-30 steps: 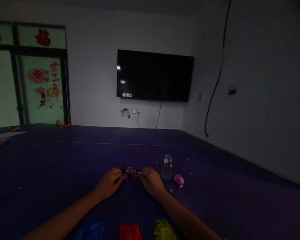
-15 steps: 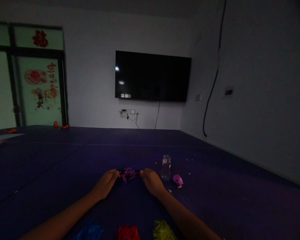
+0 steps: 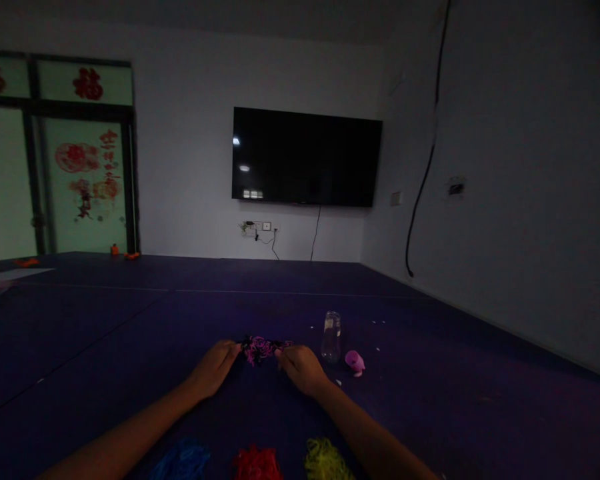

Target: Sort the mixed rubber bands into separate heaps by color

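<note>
A tangled bundle of purple and black strands [image 3: 258, 349] is stretched between my hands, just above or on the dark purple table; the exact material is too dark to make out. My left hand [image 3: 215, 367] pinches its left end, fingers closed. On the right end, the fingers of my right hand [image 3: 301, 368] are pressed together, with a bit of purple strand showing beyond them. Close to my right hand stands a clear glass jar [image 3: 331, 340], upright, and beside it lies a small pink cup-like object [image 3: 355, 363].
Along the near edge sit piles of blue strands [image 3: 183, 460], red strands [image 3: 257, 464] and yellow strands [image 3: 327, 460]. White scraps dot the purple table [image 3: 430, 387]. Orange objects [image 3: 131, 256] are at the far left edge. A television [image 3: 307, 157] hangs on the wall.
My right hand has shifted slightly inward along the bundle, and purple strand now shows past its fingers. My left hand has barely moved. The view has tilted a little.
</note>
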A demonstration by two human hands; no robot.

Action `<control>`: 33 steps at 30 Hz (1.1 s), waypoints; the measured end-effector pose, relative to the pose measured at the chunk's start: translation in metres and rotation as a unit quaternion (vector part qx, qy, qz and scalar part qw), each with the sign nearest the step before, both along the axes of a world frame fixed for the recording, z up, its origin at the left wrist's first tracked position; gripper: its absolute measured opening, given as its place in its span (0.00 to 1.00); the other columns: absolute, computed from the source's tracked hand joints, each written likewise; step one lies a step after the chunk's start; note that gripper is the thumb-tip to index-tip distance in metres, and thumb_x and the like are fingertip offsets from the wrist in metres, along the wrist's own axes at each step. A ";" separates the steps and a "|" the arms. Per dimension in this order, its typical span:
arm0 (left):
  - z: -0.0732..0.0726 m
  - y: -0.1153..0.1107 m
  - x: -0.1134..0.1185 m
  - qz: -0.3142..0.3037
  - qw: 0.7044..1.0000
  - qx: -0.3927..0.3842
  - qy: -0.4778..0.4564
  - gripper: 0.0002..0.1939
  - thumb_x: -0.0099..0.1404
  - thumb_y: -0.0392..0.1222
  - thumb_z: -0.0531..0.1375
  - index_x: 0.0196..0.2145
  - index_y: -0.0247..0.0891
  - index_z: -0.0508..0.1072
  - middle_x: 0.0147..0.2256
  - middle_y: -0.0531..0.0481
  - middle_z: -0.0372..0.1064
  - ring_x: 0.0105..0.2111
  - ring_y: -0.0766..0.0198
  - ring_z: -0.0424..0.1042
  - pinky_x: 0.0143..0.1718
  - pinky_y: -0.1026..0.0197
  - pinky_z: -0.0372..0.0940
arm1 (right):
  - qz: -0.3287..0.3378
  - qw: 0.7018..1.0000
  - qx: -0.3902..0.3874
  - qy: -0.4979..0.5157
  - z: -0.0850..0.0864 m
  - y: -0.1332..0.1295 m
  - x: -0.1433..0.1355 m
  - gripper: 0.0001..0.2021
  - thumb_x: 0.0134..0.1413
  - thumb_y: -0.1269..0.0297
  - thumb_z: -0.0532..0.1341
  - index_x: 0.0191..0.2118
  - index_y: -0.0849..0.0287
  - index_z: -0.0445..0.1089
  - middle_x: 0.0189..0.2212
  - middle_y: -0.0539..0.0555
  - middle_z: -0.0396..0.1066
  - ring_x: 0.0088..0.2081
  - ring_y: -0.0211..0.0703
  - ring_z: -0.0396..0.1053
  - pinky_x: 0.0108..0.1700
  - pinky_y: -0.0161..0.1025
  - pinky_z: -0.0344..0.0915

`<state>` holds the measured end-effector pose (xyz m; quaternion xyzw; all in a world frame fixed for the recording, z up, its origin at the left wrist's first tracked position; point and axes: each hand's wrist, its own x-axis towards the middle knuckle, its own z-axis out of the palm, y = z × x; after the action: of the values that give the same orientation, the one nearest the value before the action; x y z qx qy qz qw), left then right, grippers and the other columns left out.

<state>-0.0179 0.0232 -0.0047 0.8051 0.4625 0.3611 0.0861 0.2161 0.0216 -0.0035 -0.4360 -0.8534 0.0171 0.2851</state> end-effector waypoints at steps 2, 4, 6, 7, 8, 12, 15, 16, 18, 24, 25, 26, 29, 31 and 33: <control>0.001 -0.001 0.001 -0.035 0.999 -0.012 -0.004 0.26 0.66 0.54 0.38 0.38 0.40 0.71 0.39 0.48 0.71 0.41 0.60 0.67 0.47 0.59 0.60 | 0.018 1.000 0.011 0.003 0.000 0.000 -0.001 0.25 0.63 0.56 0.40 0.28 0.59 0.70 0.28 0.54 0.72 0.32 0.38 0.69 0.35 0.33 0.58; 0.003 -0.002 0.001 -0.048 0.999 -0.018 -0.012 0.25 0.67 0.54 0.39 0.39 0.40 0.71 0.40 0.49 0.70 0.42 0.60 0.67 0.48 0.59 0.59 | 0.006 1.000 0.020 0.002 0.001 0.000 -0.002 0.25 0.63 0.56 0.40 0.29 0.60 0.69 0.29 0.54 0.71 0.33 0.39 0.68 0.35 0.33 0.58; 0.005 -0.002 0.000 -0.042 0.999 -0.015 -0.020 0.26 0.67 0.54 0.38 0.37 0.39 0.71 0.39 0.48 0.70 0.41 0.60 0.67 0.47 0.58 0.60 | -0.038 0.999 0.026 0.010 0.001 0.001 -0.001 0.25 0.63 0.55 0.39 0.29 0.60 0.68 0.28 0.55 0.71 0.33 0.40 0.68 0.35 0.33 0.58; 0.006 -0.002 0.000 -0.034 0.999 -0.012 -0.023 0.26 0.67 0.54 0.38 0.36 0.39 0.71 0.38 0.48 0.70 0.40 0.59 0.67 0.46 0.58 0.60 | -0.073 0.997 0.028 0.019 0.002 0.001 0.000 0.25 0.63 0.55 0.39 0.29 0.60 0.68 0.28 0.55 0.71 0.33 0.40 0.68 0.34 0.33 0.57; 0.007 -0.002 -0.001 -0.024 0.999 -0.007 -0.025 0.27 0.67 0.54 0.38 0.34 0.38 0.71 0.36 0.47 0.70 0.39 0.59 0.68 0.44 0.58 0.61 | -0.113 0.993 0.028 0.030 0.002 0.001 0.001 0.26 0.63 0.55 0.38 0.29 0.60 0.68 0.27 0.56 0.71 0.32 0.41 0.69 0.34 0.34 0.57; 0.008 -0.004 -0.003 -0.020 1.000 0.008 -0.007 0.27 0.66 0.54 0.38 0.28 0.38 0.69 0.30 0.49 0.67 0.33 0.60 0.67 0.39 0.59 0.62 | -0.264 0.963 0.005 0.048 0.003 0.002 0.006 0.29 0.63 0.54 0.36 0.28 0.62 0.69 0.27 0.61 0.71 0.31 0.45 0.70 0.32 0.36 0.57; 0.008 -0.005 -0.001 -0.090 0.995 0.018 0.039 0.27 0.67 0.54 0.37 0.27 0.38 0.69 0.30 0.49 0.67 0.33 0.61 0.67 0.38 0.60 0.62 | -0.301 0.953 -0.026 0.022 0.002 0.003 0.007 0.30 0.62 0.54 0.36 0.28 0.63 0.70 0.29 0.63 0.72 0.32 0.47 0.70 0.32 0.37 0.58; 0.008 -0.006 -0.001 -0.119 0.991 0.025 0.056 0.27 0.67 0.53 0.37 0.28 0.38 0.69 0.30 0.49 0.67 0.34 0.61 0.67 0.39 0.60 0.62 | -0.298 0.954 -0.034 0.014 0.001 0.004 0.007 0.30 0.63 0.54 0.36 0.28 0.64 0.70 0.29 0.63 0.72 0.33 0.47 0.70 0.32 0.37 0.58; 0.008 -0.005 0.000 -0.167 0.981 0.039 0.088 0.25 0.68 0.52 0.38 0.33 0.39 0.70 0.35 0.48 0.69 0.38 0.61 0.66 0.43 0.59 0.60 | -0.275 0.960 -0.046 0.005 0.000 0.004 0.005 0.29 0.63 0.55 0.36 0.29 0.65 0.70 0.30 0.63 0.72 0.34 0.46 0.70 0.33 0.36 0.58; 0.004 -0.001 0.002 -0.171 0.973 0.071 0.138 0.21 0.68 0.50 0.40 0.46 0.42 0.67 0.43 0.48 0.68 0.44 0.59 0.64 0.46 0.57 0.58 | -0.203 0.979 -0.018 0.000 0.002 0.002 0.001 0.26 0.63 0.56 0.38 0.31 0.63 0.69 0.31 0.59 0.72 0.35 0.43 0.70 0.35 0.34 0.57; 0.003 0.000 0.002 -0.165 0.973 0.075 0.142 0.21 0.68 0.50 0.40 0.45 0.41 0.68 0.42 0.48 0.68 0.43 0.60 0.64 0.45 0.57 0.58 | -0.207 0.978 -0.010 -0.004 0.003 0.000 0.001 0.25 0.63 0.56 0.39 0.31 0.62 0.69 0.31 0.59 0.72 0.35 0.43 0.70 0.35 0.34 0.57; 0.003 0.000 0.002 -0.156 0.974 0.079 0.145 0.21 0.68 0.49 0.40 0.42 0.41 0.69 0.40 0.48 0.69 0.42 0.60 0.65 0.44 0.58 0.59 | -0.217 0.976 -0.004 -0.008 0.005 -0.001 0.000 0.25 0.63 0.56 0.39 0.31 0.62 0.69 0.31 0.59 0.72 0.35 0.44 0.70 0.35 0.34 0.58; 0.004 0.000 0.002 -0.109 0.978 0.091 0.150 0.22 0.69 0.48 0.40 0.32 0.38 0.70 0.33 0.48 0.69 0.36 0.61 0.65 0.40 0.59 0.60 | -0.264 0.964 0.006 -0.022 0.008 -0.004 -0.001 0.25 0.63 0.57 0.40 0.31 0.64 0.69 0.31 0.61 0.72 0.34 0.46 0.70 0.34 0.36 0.58; 0.004 0.000 0.002 -0.061 0.982 0.094 0.150 0.23 0.68 0.49 0.40 0.27 0.37 0.68 0.29 0.48 0.67 0.33 0.61 0.65 0.37 0.59 0.60 | -0.288 0.957 0.002 -0.027 0.009 -0.004 -0.001 0.25 0.63 0.57 0.40 0.31 0.65 0.69 0.31 0.62 0.72 0.34 0.48 0.70 0.33 0.37 0.59; 0.004 0.000 0.001 -0.012 0.986 0.089 0.143 0.23 0.68 0.49 0.41 0.25 0.37 0.68 0.28 0.48 0.67 0.32 0.61 0.65 0.35 0.59 0.60 | -0.300 0.954 -0.002 -0.025 0.009 -0.004 0.000 0.25 0.63 0.58 0.40 0.31 0.65 0.69 0.31 0.63 0.72 0.34 0.48 0.70 0.33 0.38 0.59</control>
<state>-0.0165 0.0229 -0.0006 0.8582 0.4265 0.2815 -0.0490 0.2158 0.0181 0.0053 -0.6729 -0.6900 -0.0781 0.2549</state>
